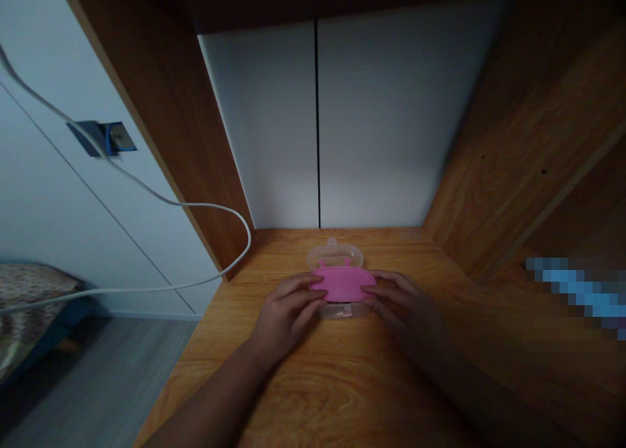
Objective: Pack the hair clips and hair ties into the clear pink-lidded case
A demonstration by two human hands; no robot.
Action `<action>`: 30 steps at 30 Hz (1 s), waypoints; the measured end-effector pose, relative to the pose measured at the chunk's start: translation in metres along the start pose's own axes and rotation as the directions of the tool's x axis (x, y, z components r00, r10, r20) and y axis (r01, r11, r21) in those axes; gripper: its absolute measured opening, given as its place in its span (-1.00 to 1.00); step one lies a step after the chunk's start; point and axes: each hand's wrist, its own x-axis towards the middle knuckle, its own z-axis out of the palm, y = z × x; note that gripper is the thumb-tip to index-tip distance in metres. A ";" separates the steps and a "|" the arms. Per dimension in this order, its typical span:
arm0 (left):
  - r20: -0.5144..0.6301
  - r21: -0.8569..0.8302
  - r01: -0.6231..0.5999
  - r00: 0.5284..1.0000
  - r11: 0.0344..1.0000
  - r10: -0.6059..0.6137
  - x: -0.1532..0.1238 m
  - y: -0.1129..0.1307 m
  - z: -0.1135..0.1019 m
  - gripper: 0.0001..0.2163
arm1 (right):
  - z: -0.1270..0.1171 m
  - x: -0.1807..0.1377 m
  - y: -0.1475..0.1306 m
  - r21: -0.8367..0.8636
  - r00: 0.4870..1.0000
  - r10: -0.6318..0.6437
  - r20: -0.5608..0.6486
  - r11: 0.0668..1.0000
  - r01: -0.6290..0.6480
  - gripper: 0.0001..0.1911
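1. Grasped pink oval plastic piece (343,282) by its ends w/ L hand (283,308) and R hand (411,311).
2. Had it nr back of wooden desktop (313,396), btwn clear plastic flap (337,255) behind & clear plastic part (335,312) in front; couldn't tell if raised.
3. Hid piece's ends partly w/ fingers.
4. Had white cable (249,239) looping past left wooden side panel (161,96), apart from hands.
5. Had wall box (121,135) & patterned bedding (34,278) far left, pixelated blue patch (581,288) far right.
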 end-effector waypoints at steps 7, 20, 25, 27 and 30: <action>0.021 0.026 -0.001 1.000 1.000 0.001 0.003 0.000 -0.002 -0.87 | -0.001 0.000 -0.006 0.011 0.999 0.033 0.042 0.999 -0.034 -0.72; 0.140 0.004 0.092 0.986 0.996 -0.092 0.000 0.003 -0.001 -0.91 | 0.001 -0.001 0.000 0.001 0.987 -0.010 0.160 1.000 0.010 -0.60; 0.154 -0.031 0.142 0.979 0.989 -0.136 -0.001 0.001 0.000 -0.78 | 0.001 0.000 0.000 0.008 0.979 0.010 0.203 1.000 -0.012 -0.56; 0.164 -0.018 0.160 0.974 0.987 -0.155 -0.001 0.001 0.001 -0.65 | 0.000 0.000 0.000 0.000 0.976 0.016 0.216 1.000 -0.017 -0.55; 0.165 0.012 0.175 0.971 0.985 -0.174 -0.001 0.000 0.001 -0.50 | 0.000 0.000 0.000 -0.007 0.977 0.014 0.215 1.000 -0.012 -0.55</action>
